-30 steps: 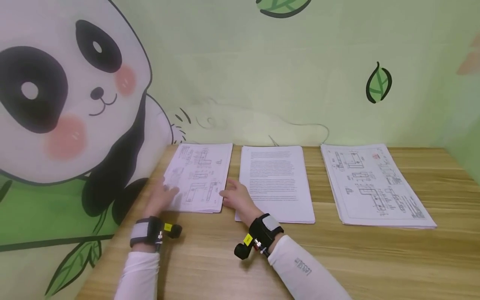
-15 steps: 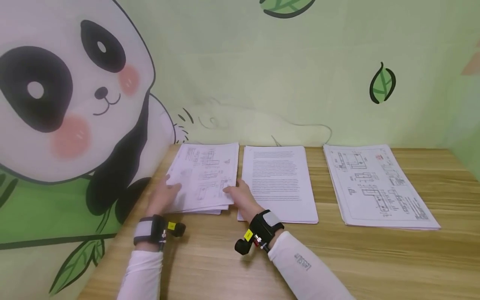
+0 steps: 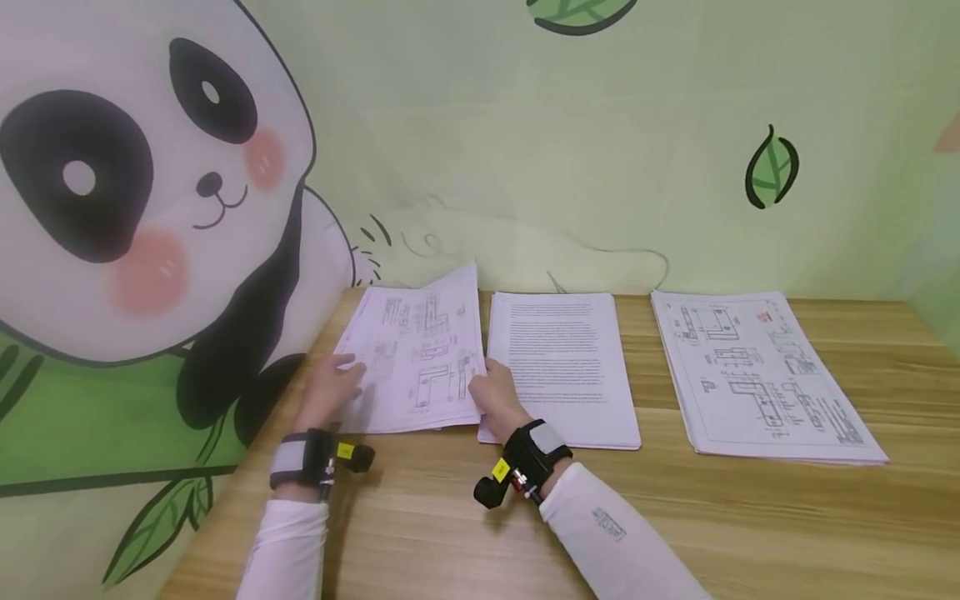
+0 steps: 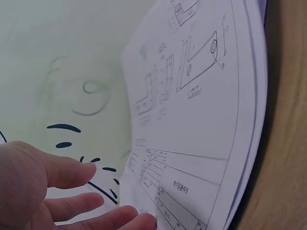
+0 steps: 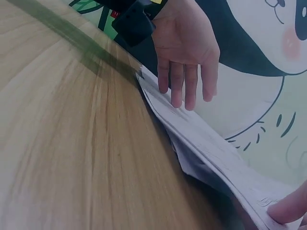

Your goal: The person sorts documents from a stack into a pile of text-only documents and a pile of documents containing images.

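Note:
A stack of sheets with technical drawings (image 3: pixel 405 333) lies at the left of the table, its right side raised and its upper right corner bent up. My right hand (image 3: pixel 498 396) pinches the raised right edge; in the right wrist view its thumb (image 5: pixel 290 207) lies on top of the paper. My left hand (image 3: pixel 330 392) rests at the stack's left edge with its fingers spread and fairly straight. The left wrist view shows those fingers (image 4: pixel 91 213) along the printed sheets (image 4: pixel 201 120). Under the raised sheets, lower sheets (image 5: pixel 192 165) show in the right wrist view.
A stack of text pages (image 3: pixel 558 367) lies in the middle, partly under my right hand. Farther right is another stack of drawings (image 3: pixel 765 375). Behind the wooden table (image 3: pixel 420 517) stands a green wall (image 3: pixel 487 150) with a painted panda (image 3: pixel 180 192).
The upper sheets of the left stack have been lifted at their right edge and shifted slightly right. My right hand has taken hold of that edge; the left hand stays nearly in place.

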`<act>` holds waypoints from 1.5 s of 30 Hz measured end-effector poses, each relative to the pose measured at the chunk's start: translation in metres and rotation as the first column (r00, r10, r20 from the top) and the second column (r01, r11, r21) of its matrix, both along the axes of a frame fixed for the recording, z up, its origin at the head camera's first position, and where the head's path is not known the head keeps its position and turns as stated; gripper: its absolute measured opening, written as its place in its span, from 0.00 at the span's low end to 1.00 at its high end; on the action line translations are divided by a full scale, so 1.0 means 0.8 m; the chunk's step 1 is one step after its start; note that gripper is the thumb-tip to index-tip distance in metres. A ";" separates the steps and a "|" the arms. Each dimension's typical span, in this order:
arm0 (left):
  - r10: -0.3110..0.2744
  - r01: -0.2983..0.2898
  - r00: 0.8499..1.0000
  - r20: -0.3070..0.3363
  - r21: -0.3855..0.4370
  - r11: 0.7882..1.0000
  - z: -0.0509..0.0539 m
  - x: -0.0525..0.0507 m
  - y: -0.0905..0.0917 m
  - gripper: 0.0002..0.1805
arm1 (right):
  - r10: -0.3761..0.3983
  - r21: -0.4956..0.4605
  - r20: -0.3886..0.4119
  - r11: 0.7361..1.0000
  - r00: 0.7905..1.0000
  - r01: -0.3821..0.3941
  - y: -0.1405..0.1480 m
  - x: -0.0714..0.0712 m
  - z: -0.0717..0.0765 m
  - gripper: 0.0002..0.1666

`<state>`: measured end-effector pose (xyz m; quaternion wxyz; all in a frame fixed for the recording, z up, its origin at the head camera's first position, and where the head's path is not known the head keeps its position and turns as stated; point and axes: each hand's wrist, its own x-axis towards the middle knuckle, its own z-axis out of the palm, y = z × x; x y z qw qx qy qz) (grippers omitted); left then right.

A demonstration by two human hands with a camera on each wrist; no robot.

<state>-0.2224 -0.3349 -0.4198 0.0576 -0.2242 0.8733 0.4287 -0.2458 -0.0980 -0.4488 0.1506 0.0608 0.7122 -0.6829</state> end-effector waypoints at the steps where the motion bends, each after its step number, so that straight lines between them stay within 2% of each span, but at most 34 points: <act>1: -0.013 0.013 1.000 0.000 -0.001 1.000 -0.001 -0.001 0.000 0.34 | -0.007 -0.001 -0.012 1.000 1.000 0.007 0.003 0.001 0.001 0.35; 6: -0.074 0.076 0.997 -0.034 0.047 0.996 -0.009 -0.005 0.002 0.40 | -0.043 -0.004 -0.086 0.999 0.995 0.042 0.017 0.001 0.006 0.36; 8: -0.060 0.066 0.996 -0.063 0.095 0.993 -0.009 -0.006 0.006 0.42 | -0.046 -0.008 -0.096 0.999 0.994 0.046 0.026 0.000 0.011 0.36; 10: -0.021 0.030 0.997 -0.079 0.121 0.992 -0.010 -0.009 0.011 0.44 | -0.043 -0.008 -0.105 0.999 0.994 0.043 0.037 -0.001 0.016 0.36; 13: 0.024 -0.012 0.997 -0.075 0.146 0.989 -0.012 -0.015 0.020 0.45 | -0.023 -0.026 -0.116 0.999 0.993 0.020 0.054 -0.002 0.023 0.35; 15: 0.024 -0.013 0.997 -0.068 0.159 0.987 -0.013 -0.017 0.026 0.47 | -0.001 -0.040 -0.133 0.999 0.991 -0.004 0.066 -0.002 0.026 0.34; 18: -0.003 0.024 0.997 -0.080 0.260 0.965 -0.011 -0.017 0.041 0.46 | 0.047 -0.042 -0.151 0.998 0.987 -0.054 0.084 0.001 0.031 0.33; 21: -0.029 0.078 0.990 -0.139 0.364 0.928 -0.004 -0.012 0.063 0.37 | 0.081 -0.026 -0.172 0.996 0.982 -0.087 0.102 0.004 0.037 0.32; 24: -0.063 0.157 0.971 -0.231 0.418 0.895 0.008 -0.004 0.086 0.28 | 0.098 -0.002 -0.190 0.995 0.977 -0.101 0.125 0.004 0.042 0.33; 28: -0.099 0.251 0.936 -0.338 0.442 0.861 0.021 0.004 0.116 0.23 | 0.122 0.047 -0.189 0.992 0.974 -0.115 0.157 0.005 0.047 0.32; 32: -0.133 0.326 0.900 -0.416 0.437 0.838 0.019 0.004 0.141 0.23 | 0.114 0.062 -0.195 0.993 0.974 -0.103 0.183 0.004 0.053 0.29; 35: -0.150 0.362 0.879 -0.453 0.427 0.829 0.015 0.002 0.159 0.22 | 0.097 0.046 -0.191 0.995 0.977 -0.090 0.198 0.003 0.058 0.27; 37: -0.151 0.374 0.869 -0.470 0.427 0.823 0.013 0.001 0.171 0.21 | 0.077 0.035 -0.168 0.997 0.983 -0.072 0.205 0.003 0.062 0.28; 41: -0.134 0.382 0.861 -0.491 0.448 0.809 0.012 -0.002 0.196 0.20 | 0.028 0.036 -0.123 0.999 0.992 -0.024 0.217 0.007 0.067 0.31; 45: -0.126 0.384 0.856 -0.502 0.453 0.804 0.013 -0.005 0.221 0.20 | 0.040 0.112 -0.151 0.993 0.988 -0.023 0.235 0.013 0.070 0.31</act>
